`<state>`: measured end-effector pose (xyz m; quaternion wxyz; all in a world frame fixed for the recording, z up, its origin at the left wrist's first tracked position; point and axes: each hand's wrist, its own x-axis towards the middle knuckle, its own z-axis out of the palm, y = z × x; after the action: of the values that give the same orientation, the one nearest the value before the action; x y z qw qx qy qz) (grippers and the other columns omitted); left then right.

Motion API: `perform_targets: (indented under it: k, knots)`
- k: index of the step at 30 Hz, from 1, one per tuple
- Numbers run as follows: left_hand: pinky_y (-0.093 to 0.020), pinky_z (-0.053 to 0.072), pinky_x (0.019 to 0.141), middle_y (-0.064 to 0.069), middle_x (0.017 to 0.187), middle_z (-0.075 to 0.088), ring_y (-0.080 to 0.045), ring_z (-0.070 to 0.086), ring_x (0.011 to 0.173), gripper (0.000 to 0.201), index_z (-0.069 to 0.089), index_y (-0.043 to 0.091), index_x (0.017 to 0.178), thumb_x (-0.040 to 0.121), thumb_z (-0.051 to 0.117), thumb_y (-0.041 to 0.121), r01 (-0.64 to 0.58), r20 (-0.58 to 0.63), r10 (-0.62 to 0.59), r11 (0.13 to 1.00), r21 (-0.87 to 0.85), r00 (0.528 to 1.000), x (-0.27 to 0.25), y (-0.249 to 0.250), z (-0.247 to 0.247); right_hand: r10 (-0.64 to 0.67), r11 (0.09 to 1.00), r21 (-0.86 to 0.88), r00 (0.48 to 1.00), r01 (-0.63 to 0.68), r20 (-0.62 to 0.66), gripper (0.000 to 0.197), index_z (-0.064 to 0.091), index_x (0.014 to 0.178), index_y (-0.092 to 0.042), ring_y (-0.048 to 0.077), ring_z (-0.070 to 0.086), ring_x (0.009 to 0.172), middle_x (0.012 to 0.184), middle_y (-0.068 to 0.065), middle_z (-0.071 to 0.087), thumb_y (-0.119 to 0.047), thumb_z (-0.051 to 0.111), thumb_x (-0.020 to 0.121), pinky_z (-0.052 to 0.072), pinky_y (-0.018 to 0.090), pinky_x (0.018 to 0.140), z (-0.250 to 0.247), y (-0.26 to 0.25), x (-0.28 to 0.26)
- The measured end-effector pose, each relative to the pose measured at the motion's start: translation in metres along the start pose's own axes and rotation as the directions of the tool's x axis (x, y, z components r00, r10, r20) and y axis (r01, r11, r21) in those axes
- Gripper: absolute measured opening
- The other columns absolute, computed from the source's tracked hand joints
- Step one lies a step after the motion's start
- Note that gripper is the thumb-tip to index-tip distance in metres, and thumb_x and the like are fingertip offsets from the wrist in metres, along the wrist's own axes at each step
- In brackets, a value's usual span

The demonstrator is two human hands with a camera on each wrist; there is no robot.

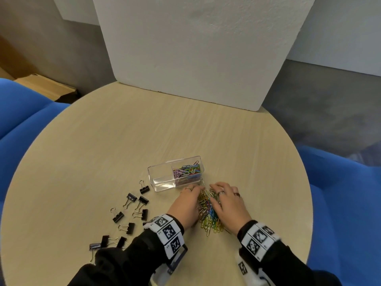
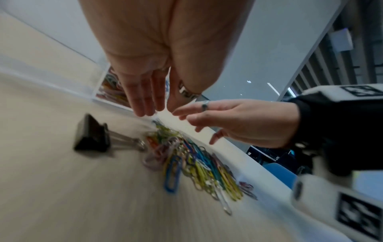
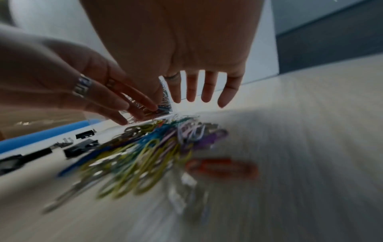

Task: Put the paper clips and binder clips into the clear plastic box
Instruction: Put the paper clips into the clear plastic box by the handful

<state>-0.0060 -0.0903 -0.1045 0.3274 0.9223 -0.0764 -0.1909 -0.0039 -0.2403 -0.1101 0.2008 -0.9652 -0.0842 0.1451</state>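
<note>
A heap of coloured paper clips (image 1: 208,212) lies on the round table just in front of the clear plastic box (image 1: 159,178). The box's right compartment holds paper clips (image 1: 187,170); its left compartment looks empty. My left hand (image 1: 186,205) and right hand (image 1: 227,201) flank the heap, fingers straight and slightly spread, cupping it from both sides. In the left wrist view the left hand (image 2: 145,104) hovers over the paper clips (image 2: 194,162). In the right wrist view the right hand (image 3: 199,91) stands above the heap (image 3: 149,147). Several black binder clips (image 1: 129,213) lie scattered to the left.
A white foam board (image 1: 195,48) stands at the table's far edge. Blue seats (image 1: 24,112) flank the table (image 1: 123,131) on both sides. One binder clip (image 2: 91,134) lies close beside the heap in the left wrist view.
</note>
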Motion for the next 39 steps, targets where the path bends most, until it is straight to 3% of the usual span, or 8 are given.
perform_targets:
  k: [4, 9, 13, 18, 20, 23, 30, 39]
  knots:
    - [-0.024, 0.035, 0.105, 0.001, 0.141, 0.040, -0.015, 0.038, 0.129, 0.049, 0.042, 0.022, 0.137, 0.091, 0.043, 0.004, -0.076, -0.100, 0.079, 0.997, 0.034, 0.992, -0.002, -0.003, -0.016, -0.082, 0.972, -0.211, 0.991, 0.102, 0.103, 0.045, 0.021, 0.142, -0.034, 0.023, 0.025, 0.128, 0.150, -0.005, 0.018, -0.040, 0.025, 0.098, 0.031, 0.042, 0.099, -0.009, -0.008, 0.025]
    - [-0.018, 0.040, 0.096, 0.004, 0.125, 0.053, -0.011, 0.047, 0.117, 0.033, 0.057, 0.020, 0.123, 0.093, 0.047, 0.012, -0.190, -0.257, 0.200, 0.980, 0.062, 0.946, -0.009, 0.004, -0.050, -0.142, 0.920, -0.337, 0.972, 0.200, 0.188, 0.046, 0.033, 0.137, -0.040, 0.024, 0.021, 0.132, 0.151, -0.007, 0.020, -0.051, 0.018, 0.095, 0.026, 0.042, 0.100, -0.015, 0.000, 0.021]
    - [-0.035, 0.039, 0.094, 0.000, 0.122, 0.055, -0.021, 0.050, 0.114, 0.037, 0.057, 0.022, 0.122, 0.086, 0.053, 0.032, -0.181, -0.391, 0.250, 0.962, 0.205, 0.886, -0.005, 0.002, -0.077, -0.104, 0.973, -0.191, 0.986, 0.129, 0.131, 0.072, 0.044, 0.131, -0.034, 0.015, 0.025, 0.129, 0.145, -0.011, 0.031, -0.066, 0.007, 0.078, 0.026, 0.036, 0.102, -0.018, 0.010, 0.010]
    - [-0.047, 0.013, 0.112, 0.005, 0.147, 0.028, -0.019, 0.022, 0.137, 0.088, 0.024, 0.032, 0.143, 0.070, 0.066, 0.060, 0.149, -0.232, -0.080, 0.944, 0.294, 0.969, 0.011, -0.017, -0.092, -0.033, 0.995, -0.082, 0.979, 0.050, 0.203, 0.080, 0.029, 0.140, -0.035, 0.015, 0.024, 0.128, 0.142, -0.010, 0.027, -0.071, 0.051, 0.072, 0.026, 0.038, 0.102, -0.011, 0.005, 0.012]
    - [-0.050, 0.011, 0.113, 0.004, 0.146, 0.029, -0.020, 0.022, 0.137, 0.091, 0.021, 0.032, 0.144, 0.070, 0.068, 0.058, 0.187, -0.143, -0.150, 0.938, 0.292, 0.978, 0.018, -0.026, -0.091, -0.067, 0.997, -0.030, 0.972, 0.076, 0.226, 0.085, 0.033, 0.138, -0.038, 0.014, 0.024, 0.126, 0.139, -0.012, 0.029, -0.069, 0.061, 0.064, 0.025, 0.037, 0.100, -0.007, -0.001, 0.016]
    - [-0.045, 0.024, 0.106, 0.004, 0.138, 0.040, -0.020, 0.033, 0.129, 0.076, 0.030, 0.028, 0.138, 0.075, 0.068, 0.049, 0.178, -0.061, -0.167, 0.936, 0.304, 0.984, 0.022, -0.031, -0.089, -0.102, 0.995, 0.036, 0.970, 0.096, 0.222, 0.070, 0.046, 0.126, -0.041, 0.013, 0.027, 0.119, 0.131, -0.014, 0.035, -0.058, 0.071, 0.063, 0.024, 0.034, 0.095, 0.001, -0.008, 0.019]
    - [-0.040, 0.033, 0.094, 0.004, 0.128, 0.045, -0.019, 0.038, 0.119, 0.066, 0.036, 0.024, 0.131, 0.077, 0.069, 0.043, 0.155, -0.054, -0.145, 0.949, 0.274, 0.988, 0.022, -0.032, -0.087, -0.128, 0.976, 0.195, 0.978, 0.096, 0.162, 0.023, 0.067, 0.101, -0.030, 0.008, 0.035, 0.097, 0.101, -0.017, 0.047, -0.034, 0.068, 0.078, 0.033, 0.029, 0.091, 0.004, -0.006, 0.022]
    - [-0.038, 0.034, 0.093, 0.006, 0.127, 0.045, -0.018, 0.038, 0.119, 0.063, 0.036, 0.026, 0.130, 0.078, 0.067, 0.044, 0.138, -0.067, -0.124, 0.949, 0.282, 0.990, 0.016, -0.032, -0.081, -0.100, 0.951, 0.302, 0.988, 0.060, 0.117, 0.017, 0.070, 0.100, -0.024, 0.011, 0.045, 0.094, 0.097, -0.007, 0.060, -0.022, 0.062, 0.085, 0.033, 0.018, 0.081, -0.002, 0.008, 0.023]
